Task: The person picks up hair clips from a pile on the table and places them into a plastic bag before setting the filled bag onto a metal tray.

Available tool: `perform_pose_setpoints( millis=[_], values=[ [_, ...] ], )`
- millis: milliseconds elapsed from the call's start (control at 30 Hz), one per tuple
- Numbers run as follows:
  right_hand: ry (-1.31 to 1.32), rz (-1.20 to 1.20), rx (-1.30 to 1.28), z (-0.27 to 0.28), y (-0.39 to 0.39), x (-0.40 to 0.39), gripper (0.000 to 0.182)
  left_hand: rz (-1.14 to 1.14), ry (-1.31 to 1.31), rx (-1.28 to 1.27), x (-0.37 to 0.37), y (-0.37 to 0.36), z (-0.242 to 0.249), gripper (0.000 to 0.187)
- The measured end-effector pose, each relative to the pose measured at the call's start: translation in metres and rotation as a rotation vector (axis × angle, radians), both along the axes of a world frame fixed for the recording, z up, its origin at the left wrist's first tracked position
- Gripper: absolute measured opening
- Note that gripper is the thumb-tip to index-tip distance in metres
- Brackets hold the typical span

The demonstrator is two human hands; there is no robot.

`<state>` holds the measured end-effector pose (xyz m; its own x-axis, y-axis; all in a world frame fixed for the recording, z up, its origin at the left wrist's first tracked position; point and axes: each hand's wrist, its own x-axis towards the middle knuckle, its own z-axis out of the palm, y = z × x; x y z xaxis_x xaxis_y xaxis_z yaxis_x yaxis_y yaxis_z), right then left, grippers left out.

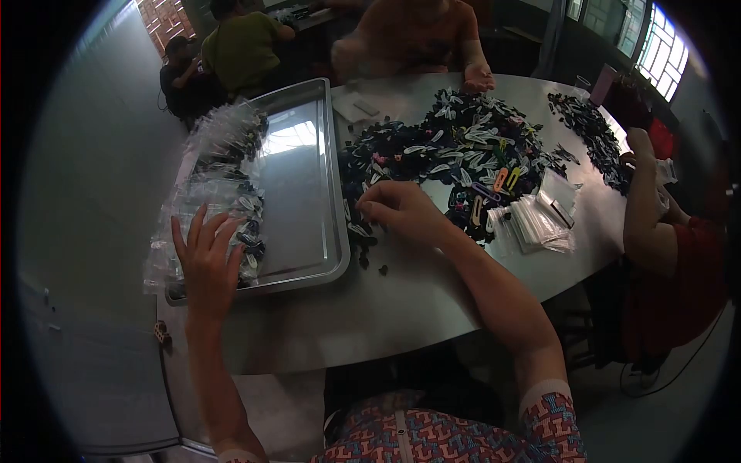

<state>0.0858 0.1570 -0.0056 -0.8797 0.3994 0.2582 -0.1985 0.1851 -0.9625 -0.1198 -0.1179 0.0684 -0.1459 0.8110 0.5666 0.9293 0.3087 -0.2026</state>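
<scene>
My left hand point(208, 258) rests, fingers spread, on filled clear plastic bags point(216, 197) lined up along the left side of a metal tray point(336, 255). Dark and pale clips show inside the bags. Over the near left edge of a big pile of snap hair clips point(463, 131) is my right hand point(401, 210), thumb and fingers pinched together. Whatever is between those fingertips is too small to make out. Most clips are black or white; an orange clip point(501, 180) and a few other coloured ones lie among them.
A stack of flat clear zip bags point(536, 220) lies right of my right forearm. Another clip heap point(590, 135) spreads along the table's point(386, 324) far right. One person point(417, 38) sits opposite, another in red point(671, 262) at the right. More people are in the background.
</scene>
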Motion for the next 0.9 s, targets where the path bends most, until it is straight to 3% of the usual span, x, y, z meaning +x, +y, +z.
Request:
perform_pose_setpoints(
  millis=[167, 300, 367, 467, 567, 700, 800, 833, 900],
  values=[
    [-0.017, -0.043, 0.03, 0.009, 0.005, 0.004, 0.017, -0.104, -0.084, 0.11, 0.041, 0.018, 0.007, 0.032],
    [0.017, -0.219, -0.022, 0.054, 0.01, 0.028, 0.018, -0.415, -0.416, 0.102, 0.09, 0.049, 0.006, 0.029],
    [0.052, -0.266, 0.098, 0.071, 0.025, 0.049, 0.02, -0.512, -0.518, 0.08, 0.105, 0.066, 0.004, 0.029],
    [-0.13, -0.423, 0.253, 0.099, 0.034, 0.096, 0.021, -0.636, -0.543, 0.023, 0.108, 0.093, -0.007, 0.028],
    [-0.242, -0.571, 0.452, 0.085, 0.073, 0.149, 0.024, -0.682, -0.766, 0.023, 0.103, 0.115, -0.015, 0.025],
    [-0.494, -0.954, 0.824, 0.043, 0.126, 0.227, 0.021, -0.653, -1.02, 0.023, 0.091, 0.126, -0.022, 0.025],
    [-0.722, -1.056, 0.867, 0.02, 0.135, 0.257, 0.02, -0.559, -1.147, 0.022, 0.088, 0.126, -0.037, 0.023],
    [-0.684, -1.094, 0.924, 0.01, 0.138, 0.263, 0.021, -0.497, -1.208, 0.027, 0.088, 0.126, -0.042, 0.022],
    [-0.773, -1.168, 0.907, -0.007, 0.141, 0.262, 0.022, -0.544, -1.263, 0.132, 0.082, 0.128, -0.05, 0.021]
  ],
)
